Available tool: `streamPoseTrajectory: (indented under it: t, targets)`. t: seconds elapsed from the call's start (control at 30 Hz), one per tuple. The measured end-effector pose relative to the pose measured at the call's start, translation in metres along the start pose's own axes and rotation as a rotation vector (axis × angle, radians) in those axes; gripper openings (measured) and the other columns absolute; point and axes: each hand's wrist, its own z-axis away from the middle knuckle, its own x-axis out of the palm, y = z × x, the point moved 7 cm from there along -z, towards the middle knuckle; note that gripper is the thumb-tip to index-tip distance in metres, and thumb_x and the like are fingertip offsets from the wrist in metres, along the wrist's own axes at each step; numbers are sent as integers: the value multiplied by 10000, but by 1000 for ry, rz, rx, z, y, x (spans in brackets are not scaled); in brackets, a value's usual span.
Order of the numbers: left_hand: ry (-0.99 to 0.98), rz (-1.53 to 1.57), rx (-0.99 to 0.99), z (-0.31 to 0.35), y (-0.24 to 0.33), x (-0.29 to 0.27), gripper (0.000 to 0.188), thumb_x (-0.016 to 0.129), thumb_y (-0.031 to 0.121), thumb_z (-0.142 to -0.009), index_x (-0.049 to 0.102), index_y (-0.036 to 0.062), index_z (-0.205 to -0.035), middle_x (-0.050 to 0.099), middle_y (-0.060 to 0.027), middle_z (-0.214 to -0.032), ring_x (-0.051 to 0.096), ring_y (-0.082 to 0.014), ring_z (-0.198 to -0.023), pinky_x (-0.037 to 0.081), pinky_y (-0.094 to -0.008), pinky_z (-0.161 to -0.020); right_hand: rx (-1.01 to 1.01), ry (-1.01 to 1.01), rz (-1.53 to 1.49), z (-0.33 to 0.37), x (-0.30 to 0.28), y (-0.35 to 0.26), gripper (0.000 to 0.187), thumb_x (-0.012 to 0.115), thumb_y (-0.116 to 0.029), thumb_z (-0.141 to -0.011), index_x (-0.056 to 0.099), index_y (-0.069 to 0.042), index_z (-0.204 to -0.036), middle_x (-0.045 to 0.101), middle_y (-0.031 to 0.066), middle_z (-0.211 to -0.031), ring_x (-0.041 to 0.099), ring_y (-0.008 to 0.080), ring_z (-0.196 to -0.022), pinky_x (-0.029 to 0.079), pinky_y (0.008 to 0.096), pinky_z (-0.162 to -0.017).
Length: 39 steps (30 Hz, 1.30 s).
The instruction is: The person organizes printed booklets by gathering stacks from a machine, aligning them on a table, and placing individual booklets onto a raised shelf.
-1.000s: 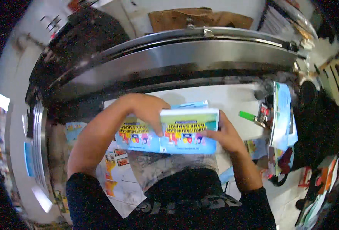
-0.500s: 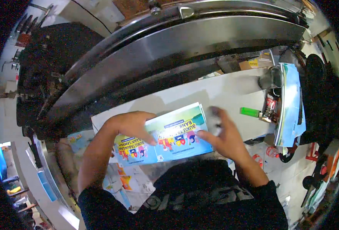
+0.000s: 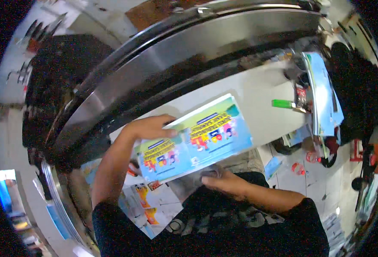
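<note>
Closest in, a black short-sleeved shirt with grey lettering (image 3: pixel 223 237) is seen, and just beyond it the right hand (image 3: pixel 225 183) is held low, near the lower edge of the booklets; its fingertips are blurred, so whether anything is pinched in that grip cannot be told. To the left, a white printed sheet with orange pictures (image 3: pixel 165 201) is spotted beneath.

And here is the centrepiece: a stack of blue-and-green paper booklets with two matching cartoon covers side by side (image 3: pixel 210 139), tilted up to the right, over the near side of a long white tabletop (image 3: pixel 266 85). It is held by the left hand (image 3: pixel 150 129), grip closed at the upper left edge, thumb laid across the cover.

Farther right, a bright green plastic lighter (image 3: pixel 283 103) is found beside a small red-and-dark packet (image 3: pixel 300 93), with a sheaf of pale blue printed sheets (image 3: pixel 321 94) just past them. Across the back, the tabletop is bordered by a long brushed-metal beam (image 3: pixel 197 51).
</note>
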Motion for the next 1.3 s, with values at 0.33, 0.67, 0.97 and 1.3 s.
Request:
streamPoseTrajectory:
  t: [0.33, 0.67, 0.97, 1.3]
  targets:
    - [96, 118, 56, 17, -4, 30, 729, 618, 678, -763, 666, 42, -1115, 663, -174, -1111, 630, -321, -1001, 479, -426, -902, -249, 131, -607, -20, 47, -57, 597, 513, -445, -936, 406, -52, -1373, 502, 144, -1335, 477, 307, -1223, 401, 500, -1005]
    - [902, 807, -179, 39, 64, 131, 807, 640, 684, -717, 637, -27, -1098, 648, -230, -1074, 625, -355, -1012, 497, -445, -879, -73, 29, 287, 1, -54, -166, 659, 651, -425, -830, 453, -36, -1323, 580, 133, -1213, 577, 282, -1073, 477, 443, -915]
    - [833, 1709, 587, -47, 138, 168, 744, 691, 431, -693, 514, -16, -1260, 522, -259, -1218, 491, -377, -1142, 418, -444, -970, 254, -384, 1249, -46, -25, -273, 689, 786, -189, -665, 506, 9, -1262, 625, 116, -1166, 614, 250, -1036, 484, 409, -924]
    - [1173, 1573, 534, -7, 152, 199, 566, 655, 423, -778, 627, -8, -1144, 650, -189, -1077, 604, -270, -986, 482, -381, -882, 350, -512, 1233, -51, 36, -237, 956, 858, -128, -570, 372, -36, -1389, 553, 131, -1286, 527, 295, -1184, 411, 448, -1023]
